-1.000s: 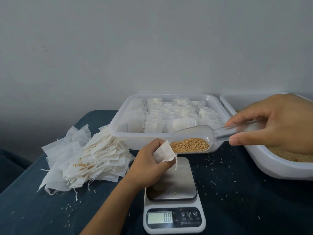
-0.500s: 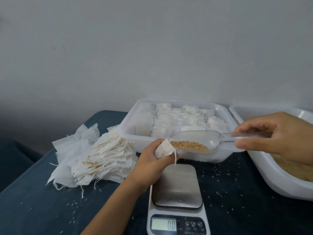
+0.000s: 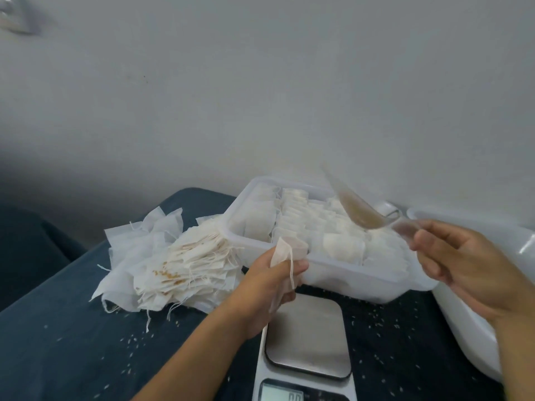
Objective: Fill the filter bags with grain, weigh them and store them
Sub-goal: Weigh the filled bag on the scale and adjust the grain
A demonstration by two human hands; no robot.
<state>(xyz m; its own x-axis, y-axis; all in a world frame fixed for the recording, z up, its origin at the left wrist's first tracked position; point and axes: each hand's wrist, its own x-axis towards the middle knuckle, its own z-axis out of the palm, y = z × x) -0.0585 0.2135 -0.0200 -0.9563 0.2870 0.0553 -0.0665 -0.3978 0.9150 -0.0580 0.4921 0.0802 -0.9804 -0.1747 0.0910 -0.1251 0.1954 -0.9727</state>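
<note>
My left hand (image 3: 269, 287) grips a white filter bag (image 3: 282, 256) with its mouth held open, just above the scale (image 3: 307, 340). My right hand (image 3: 466, 261) holds the handle of a clear plastic scoop (image 3: 359, 209). The scoop is blurred, tilted with its bowl up and to the left over the white tray of filled bags (image 3: 341, 273), and still has grain in it. The scoop's bowl is apart from the bag. The scale's steel plate is bare and its display reads zero.
A heap of empty filter bags (image 3: 179, 256) with strings lies left of the tray on the dark blue cloth (image 3: 86, 342). A white grain tub (image 3: 474, 322) stands at the right edge. Loose grains are scattered around the scale. A grey wall rises behind.
The scoop has swung up and away from the bag's mouth, its bowl now raised over the tray. My left hand with the bag stays above the scale. The camera has tilted upward.
</note>
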